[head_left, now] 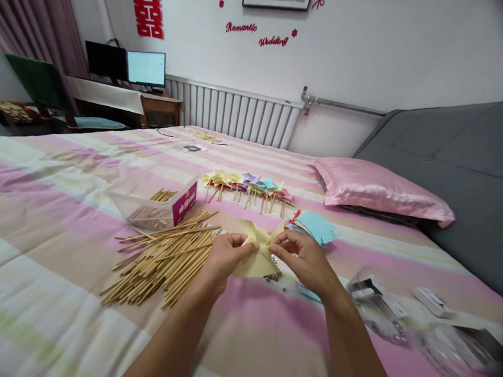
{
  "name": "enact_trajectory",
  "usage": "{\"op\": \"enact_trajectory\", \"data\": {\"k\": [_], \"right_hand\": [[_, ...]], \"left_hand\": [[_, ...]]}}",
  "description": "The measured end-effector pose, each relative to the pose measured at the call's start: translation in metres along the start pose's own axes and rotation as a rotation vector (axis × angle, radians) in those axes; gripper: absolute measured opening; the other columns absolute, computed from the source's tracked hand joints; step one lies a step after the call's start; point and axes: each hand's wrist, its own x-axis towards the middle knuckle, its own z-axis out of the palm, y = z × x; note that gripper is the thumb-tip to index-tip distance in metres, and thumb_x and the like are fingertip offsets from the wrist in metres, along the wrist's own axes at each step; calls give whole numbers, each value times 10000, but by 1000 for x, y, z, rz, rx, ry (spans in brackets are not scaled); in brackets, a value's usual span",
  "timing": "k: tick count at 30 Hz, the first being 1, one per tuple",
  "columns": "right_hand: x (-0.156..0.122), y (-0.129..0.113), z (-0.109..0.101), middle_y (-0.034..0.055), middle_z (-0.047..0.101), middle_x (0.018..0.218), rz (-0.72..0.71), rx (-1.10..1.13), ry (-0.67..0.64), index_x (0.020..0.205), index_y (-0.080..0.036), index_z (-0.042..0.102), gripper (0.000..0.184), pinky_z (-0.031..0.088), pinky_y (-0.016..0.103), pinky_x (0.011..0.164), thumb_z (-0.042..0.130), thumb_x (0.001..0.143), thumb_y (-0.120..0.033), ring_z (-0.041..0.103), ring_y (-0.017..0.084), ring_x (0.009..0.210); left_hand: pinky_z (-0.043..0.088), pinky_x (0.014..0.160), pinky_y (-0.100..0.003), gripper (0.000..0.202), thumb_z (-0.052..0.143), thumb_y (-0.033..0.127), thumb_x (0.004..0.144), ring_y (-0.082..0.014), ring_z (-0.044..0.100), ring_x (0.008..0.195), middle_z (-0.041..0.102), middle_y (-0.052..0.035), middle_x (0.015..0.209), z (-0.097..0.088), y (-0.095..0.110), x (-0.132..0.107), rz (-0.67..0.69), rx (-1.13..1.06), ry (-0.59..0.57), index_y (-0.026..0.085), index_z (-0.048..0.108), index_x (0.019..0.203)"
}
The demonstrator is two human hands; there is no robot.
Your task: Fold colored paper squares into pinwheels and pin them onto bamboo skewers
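Two pinches on yellow paper pinwheel (253,264), by left hand (226,257) and right hand (304,259), close together near folded centre. Held over striped bedding (264,335). Likely light, springy, easily creased; best gripped at layered middle. Leftward, loose wooden sticks (176,257); beyond, stick-mounted pinwheels (251,180).

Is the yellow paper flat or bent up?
Bent up: the yellow paper has flaps curled toward its middle, pinched by the left hand and right hand.
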Motion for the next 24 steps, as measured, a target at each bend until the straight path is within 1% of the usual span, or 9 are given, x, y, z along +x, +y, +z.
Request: {"op": "enact_trajectory", "data": {"k": [7, 13, 16, 21, 24], "right_hand": [[0, -2, 3, 21, 657, 706, 19, -101, 34, 704, -170, 614, 120, 469, 253, 629, 589, 778, -261, 617, 151, 662], [0, -3, 6, 10, 649, 657, 66, -100, 87, 664, -170, 600, 130, 459, 238, 585, 609, 748, -269, 611, 140, 611], [1, -3, 6, 9, 641, 644, 72, -95, 94, 656, -171, 595, 130, 456, 238, 572, 616, 738, -270, 604, 140, 598], [3, 0, 9, 10, 629, 652, 29, -67, 116, 677, -174, 588, 122, 469, 247, 584, 618, 743, -272, 599, 143, 609], [3, 2, 12, 15, 627, 688, -15, -27, 141, 728, -177, 593, 116, 481, 254, 595, 618, 756, -287, 607, 148, 632]], "left_hand": [[311, 441, -187, 236, 746, 315, 534, -75, 450, 425, 563, 3, 488, 1, -1, 1, 10, 8, -20, 117, 620, 549], [326, 451, -182, 255, 769, 318, 510, -75, 466, 438, 594, -11, 511, 1, -3, 1, 13, 16, -21, 102, 650, 574], [352, 466, -186, 259, 782, 305, 491, -86, 497, 457, 625, -26, 542, 2, -3, 1, 5, 7, -15, 97, 665, 595], [374, 471, -197, 268, 796, 275, 453, -101, 524, 467, 636, -29, 551, 3, -1, 2, -10, 8, 9, 101, 649, 594], [370, 465, -199, 265, 786, 284, 466, -100, 519, 460, 620, -18, 534, 2, -2, 3, -8, 10, 29, 110, 621, 578]]}}
